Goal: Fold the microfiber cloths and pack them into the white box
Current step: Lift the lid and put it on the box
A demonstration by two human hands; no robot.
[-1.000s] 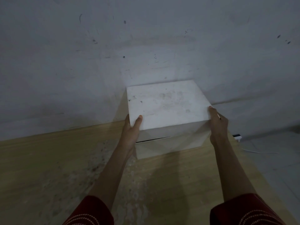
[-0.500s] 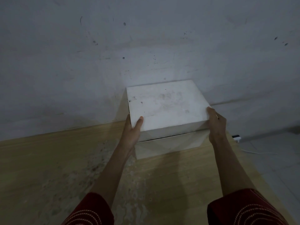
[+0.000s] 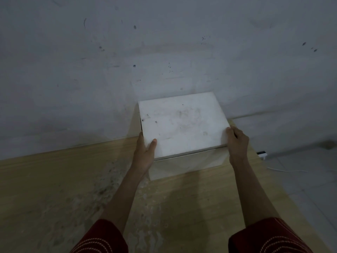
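A white box (image 3: 189, 162) stands on the wooden table (image 3: 54, 189) against the wall. Its white lid (image 3: 180, 123) sits on top, its near edge close over the box body with a thin dark gap. My left hand (image 3: 144, 154) grips the lid's near left corner, thumb on top. My right hand (image 3: 237, 143) grips the near right corner, thumb on the lid's top edge. No microfiber cloths are in view; the box's inside is hidden by the lid.
A grey stained wall (image 3: 164, 52) rises right behind the box. The table's right edge runs close to my right arm. Beyond it, on the tiled floor, lie a small black-and-white object (image 3: 262, 154) and a white cable (image 3: 284, 170).
Both hands have lowered the lid onto the box; the gap at its near edge has narrowed. The view has shifted slightly.
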